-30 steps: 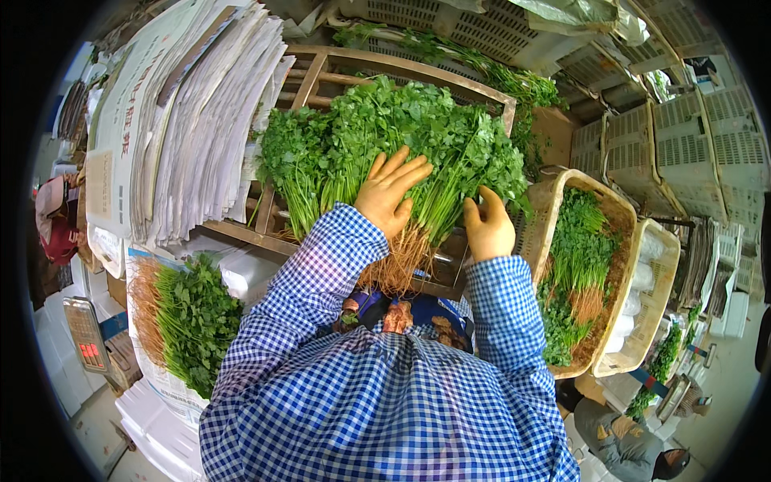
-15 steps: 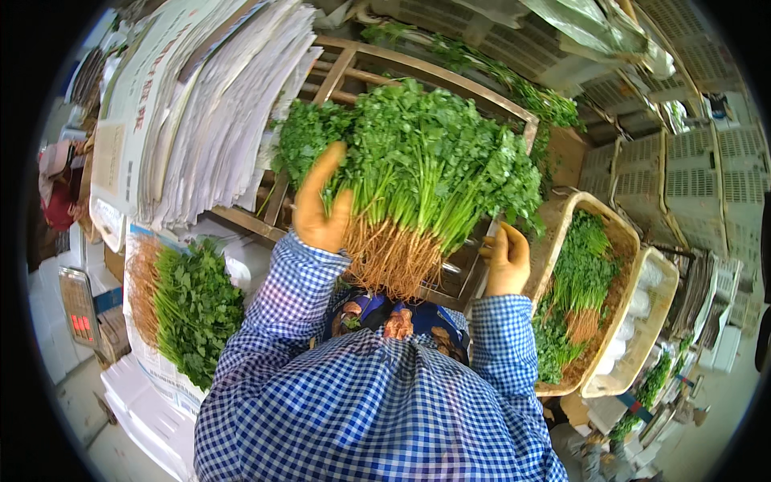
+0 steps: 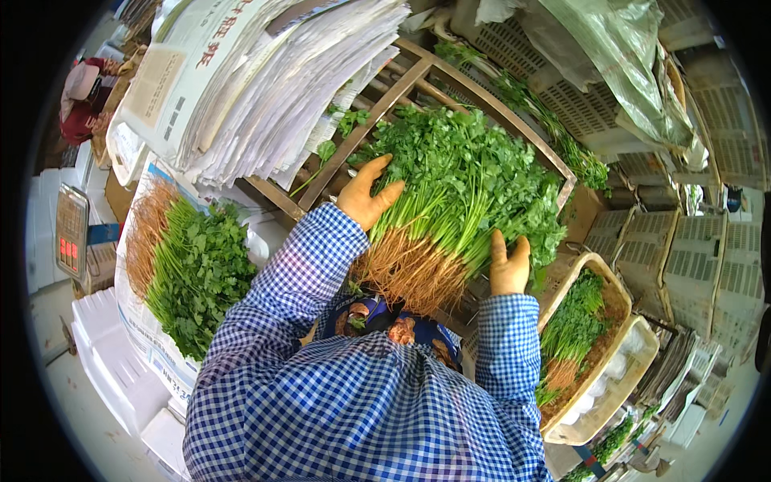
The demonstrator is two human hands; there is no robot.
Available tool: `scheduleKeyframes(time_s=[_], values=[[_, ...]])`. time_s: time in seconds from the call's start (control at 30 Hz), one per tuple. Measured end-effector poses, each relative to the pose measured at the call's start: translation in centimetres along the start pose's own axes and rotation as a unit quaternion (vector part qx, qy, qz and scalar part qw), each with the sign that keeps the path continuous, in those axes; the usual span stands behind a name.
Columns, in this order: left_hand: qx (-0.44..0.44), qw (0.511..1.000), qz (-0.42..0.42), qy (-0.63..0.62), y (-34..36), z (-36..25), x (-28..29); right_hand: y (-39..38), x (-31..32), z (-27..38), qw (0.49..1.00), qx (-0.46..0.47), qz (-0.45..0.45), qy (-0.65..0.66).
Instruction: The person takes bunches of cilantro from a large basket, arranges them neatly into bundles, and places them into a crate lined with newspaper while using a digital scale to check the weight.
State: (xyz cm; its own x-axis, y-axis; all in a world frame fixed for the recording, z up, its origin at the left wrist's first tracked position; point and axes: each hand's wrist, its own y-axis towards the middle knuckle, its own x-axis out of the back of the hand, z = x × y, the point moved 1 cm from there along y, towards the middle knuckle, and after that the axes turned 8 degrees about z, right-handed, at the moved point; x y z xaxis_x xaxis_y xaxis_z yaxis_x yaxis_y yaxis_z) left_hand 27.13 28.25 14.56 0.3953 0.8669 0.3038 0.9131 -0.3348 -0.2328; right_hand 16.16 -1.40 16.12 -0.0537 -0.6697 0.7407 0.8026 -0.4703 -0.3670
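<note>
A wide spread of coriander [image 3: 474, 173] lies before me, leaves pointing away and brown roots toward my body. My left hand [image 3: 369, 194] rests against its left side, fingers stretched along the leaves and thumb apart over the stems. At the right side, my right hand [image 3: 511, 267] touches the stems and leaf edge, thumb and forefinger apart; its other fingers are partly hidden. Neither hand closes around the stems. Under the coriander is a brown metal frame [image 3: 393, 100], partly covered by it.
A tall newspaper stack [image 3: 289, 96] stands at the far left. Another coriander bunch [image 3: 201, 281] lies on newspaper near a scale [image 3: 72, 233]. To the right are a crate [image 3: 590, 265] holding greens and a tray [image 3: 642, 341] of white objects. Stacked plastic crates [image 3: 695, 241] stand beyond.
Both hands have come in against the sides of the coriander. Its left leaf edge is drawn inward. The whole view has shifted, with the newspaper stack now further right.
</note>
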Motion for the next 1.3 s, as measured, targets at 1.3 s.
scheduleKeyframes(time_s=[1.3], values=[[-0.294,0.822,0.239,0.424,-0.9,-2.5,-10.0,11.4,17.7,7.9,0.806,0.122,-0.240,0.528]])
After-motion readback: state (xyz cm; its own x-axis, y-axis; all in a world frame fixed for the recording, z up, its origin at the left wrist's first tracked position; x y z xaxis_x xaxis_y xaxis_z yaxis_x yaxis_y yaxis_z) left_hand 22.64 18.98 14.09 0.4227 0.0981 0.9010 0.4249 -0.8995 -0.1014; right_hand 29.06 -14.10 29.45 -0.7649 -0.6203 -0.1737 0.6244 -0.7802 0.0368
